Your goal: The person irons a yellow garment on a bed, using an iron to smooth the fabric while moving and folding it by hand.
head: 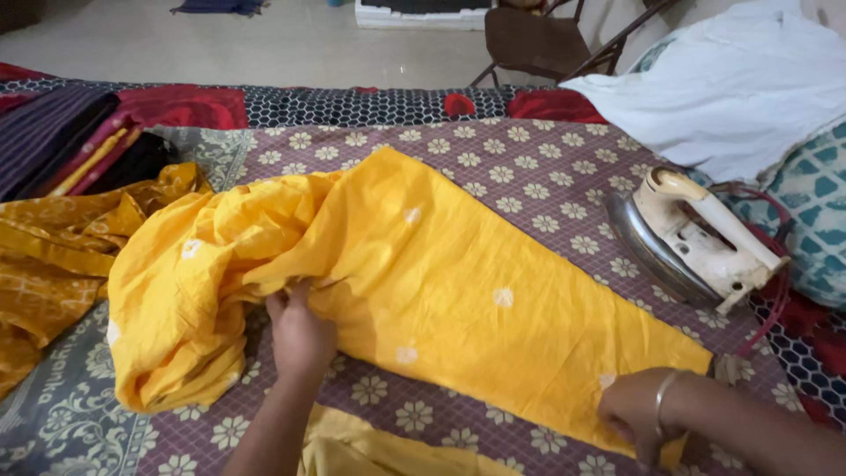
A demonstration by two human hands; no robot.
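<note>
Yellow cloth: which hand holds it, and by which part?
Both hands. The left hand grips the yellow cloth at its bunched middle edge; the right hand pins its near corner.

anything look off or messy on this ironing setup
The yellow cloth is smooth only on its right half; its left end is bunched in a crumpled heap where the left hand grips it. The iron rests tipped on its side, soleplate off the cloth.

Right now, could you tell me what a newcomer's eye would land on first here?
The bright yellow cloth fills the middle of the flower-patterned sheet. The left hand grips its bunched edge, and the right hand presses its near corner. A cream electric iron rests tipped on its side to the right, beside a white garment.
</note>
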